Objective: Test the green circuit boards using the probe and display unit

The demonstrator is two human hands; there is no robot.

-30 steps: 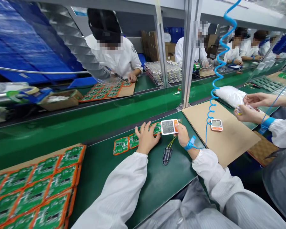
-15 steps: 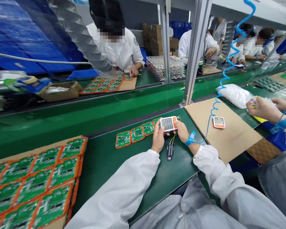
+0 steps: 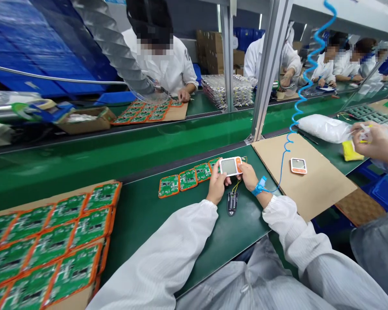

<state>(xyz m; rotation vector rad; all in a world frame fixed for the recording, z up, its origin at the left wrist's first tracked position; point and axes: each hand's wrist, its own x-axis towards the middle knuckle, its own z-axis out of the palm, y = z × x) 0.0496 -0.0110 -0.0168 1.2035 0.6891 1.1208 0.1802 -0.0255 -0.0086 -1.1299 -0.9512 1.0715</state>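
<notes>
Between both hands I hold a small white and orange digital display unit [image 3: 229, 167], its grey screen blank and facing me. My left hand [image 3: 216, 186] grips its left end, thumb on the lower front edge. My right hand [image 3: 248, 177] closes on the right end, thumb by the orange button panel; a blue strap circles that wrist. Yellow wires run down below the unit to a black battery holder [image 3: 232, 203] lying on the green bench. Just left of my hands, a row of green circuit boards [image 3: 188, 179] with orange edges lies on the bench, partly hidden by my left hand.
Stacked circuit boards [image 3: 54, 245] on cardboard fill the left. At right, a second display unit [image 3: 298, 165] rests on a cardboard sheet [image 3: 310, 193]. A blue coiled cord [image 3: 299, 97] hangs nearby. A metal post [image 3: 268, 73] stands ahead. A co-worker's hand [image 3: 377, 144] is beside a white bag [image 3: 325, 128].
The digits on the held unit's screen have vanished, leaving it blank. My hands keep their hold. The co-worker's hands at right have shifted, showing more of a yellow item.
</notes>
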